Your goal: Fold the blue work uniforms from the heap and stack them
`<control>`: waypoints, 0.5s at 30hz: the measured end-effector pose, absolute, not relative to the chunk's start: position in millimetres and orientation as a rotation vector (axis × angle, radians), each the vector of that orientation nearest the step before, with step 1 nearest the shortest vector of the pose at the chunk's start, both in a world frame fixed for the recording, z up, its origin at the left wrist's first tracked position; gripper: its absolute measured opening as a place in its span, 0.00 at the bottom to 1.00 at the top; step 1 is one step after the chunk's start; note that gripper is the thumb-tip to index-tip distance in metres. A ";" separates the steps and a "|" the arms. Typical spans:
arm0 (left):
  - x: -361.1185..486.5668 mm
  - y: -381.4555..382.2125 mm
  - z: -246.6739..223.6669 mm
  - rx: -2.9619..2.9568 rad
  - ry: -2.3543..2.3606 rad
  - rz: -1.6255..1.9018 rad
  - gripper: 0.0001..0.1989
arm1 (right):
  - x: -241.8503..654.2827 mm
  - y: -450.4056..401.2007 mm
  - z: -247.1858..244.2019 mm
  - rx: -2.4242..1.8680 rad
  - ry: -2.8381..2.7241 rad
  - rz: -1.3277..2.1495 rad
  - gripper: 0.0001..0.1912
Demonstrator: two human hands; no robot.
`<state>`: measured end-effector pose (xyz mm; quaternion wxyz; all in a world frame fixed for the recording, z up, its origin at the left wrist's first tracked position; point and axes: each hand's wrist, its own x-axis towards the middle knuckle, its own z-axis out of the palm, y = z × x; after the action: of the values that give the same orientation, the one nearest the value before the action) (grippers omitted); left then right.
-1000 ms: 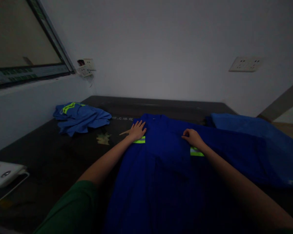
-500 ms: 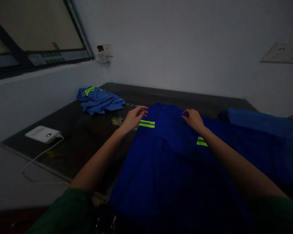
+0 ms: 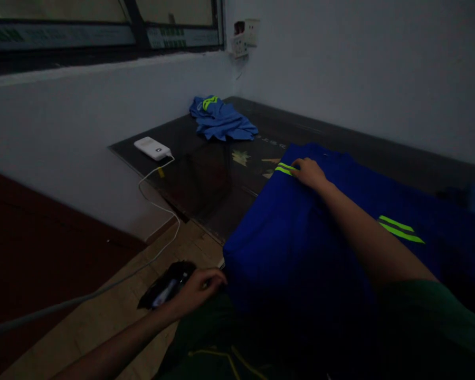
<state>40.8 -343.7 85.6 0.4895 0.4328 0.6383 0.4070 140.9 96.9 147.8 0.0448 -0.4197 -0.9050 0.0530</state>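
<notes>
Dark table [image 3: 206, 195], supporting the blue garment [image 3: 269, 221]. Right hand [image 3: 311, 173] narrowly curled on cloth beside the stripes [image 3: 285, 168]; left hand [image 3: 201, 285] bent near the lower edge; whether either pinches fabric is indeterminable. Even, gentle tension would probably limit creasing. Table lettering [image 3: 274, 142]: blurred.

Looks like a plain indoor room, whether home or small workroom hard to tell. Shows pale walls [image 3: 364, 63], a window [image 3: 59, 11] with green-printed frame strips [image 3: 186, 38] at upper left, sockets [image 3: 252, 32] at top centre, a dark glossy counter [image 3: 206, 182] across the middle and tan flooring [image 3: 103, 316] at lower left.
</notes>
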 end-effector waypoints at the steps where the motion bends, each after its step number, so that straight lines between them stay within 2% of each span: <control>1: 39.4 -346.7 64.4 0.892 1.648 1.113 0.17 | 137.0 96.9 146.3 -1.311 -2.772 0.162 0.18; 4: 42.4 -345.8 19.0 0.456 1.579 1.340 0.20 | 125.7 105.6 143.1 -1.389 -2.730 0.131 0.20; 6: 48.2 -342.3 4.6 0.229 1.336 1.302 0.24 | 118.7 116.4 142.3 -1.432 -2.674 0.081 0.22; 10: 56.4 -339.9 -4.2 -0.170 0.890 1.130 0.17 | 105.6 139.3 144.5 -1.537 -2.628 -0.011 0.27; 15: 61.4 -341.5 -12.7 -0.453 0.643 1.126 0.09 | 93.2 159.1 146.1 -1.720 -2.707 0.061 0.27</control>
<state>61.4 -341.5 -12.7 0.7732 -0.2091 0.2966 0.5200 93.2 159.1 146.1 -0.0331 -0.5359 -0.8434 0.0190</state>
